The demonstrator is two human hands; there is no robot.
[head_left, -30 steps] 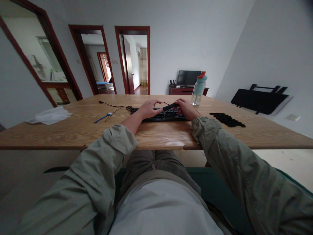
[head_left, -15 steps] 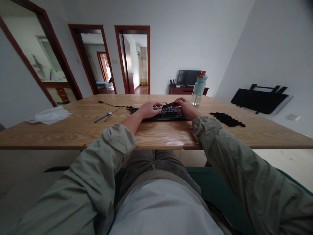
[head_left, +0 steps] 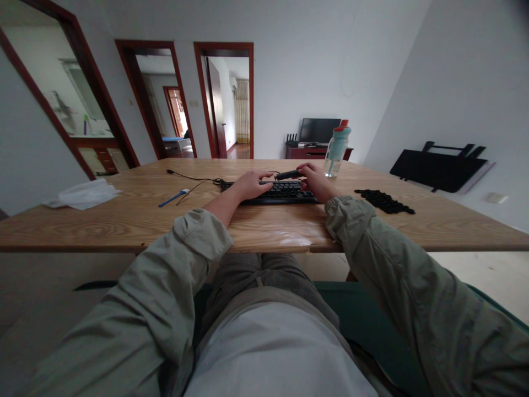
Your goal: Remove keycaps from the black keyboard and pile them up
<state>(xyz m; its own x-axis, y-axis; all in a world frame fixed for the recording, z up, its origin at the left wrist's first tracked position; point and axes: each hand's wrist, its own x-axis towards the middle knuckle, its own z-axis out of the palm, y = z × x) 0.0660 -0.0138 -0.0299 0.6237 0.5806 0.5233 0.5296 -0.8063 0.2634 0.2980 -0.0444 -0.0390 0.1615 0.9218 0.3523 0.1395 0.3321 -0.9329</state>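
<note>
A black keyboard (head_left: 285, 193) lies on the wooden table, its left end partly behind my left hand (head_left: 252, 186). That hand rests on the keyboard's left part, thumb and fingers apart, with nothing seen in it. Above the keyboard's right half, my right hand (head_left: 313, 181) grips a dark, slim handheld tool (head_left: 288, 175) whose tip points left toward my left fingers. What the tip touches is too small to tell. A pile of small black pieces (head_left: 384, 201) lies to the right of my right hand.
A water bottle (head_left: 336, 149) stands behind my right hand. Left of the keyboard are a blue brush (head_left: 171, 199) and a black cable (head_left: 192, 177). A white cloth or bag (head_left: 85, 194) lies at the far left of the table (head_left: 268, 231).
The dark tool in my right hand has tilted and shifted slightly. My left hand has hardly moved.
</note>
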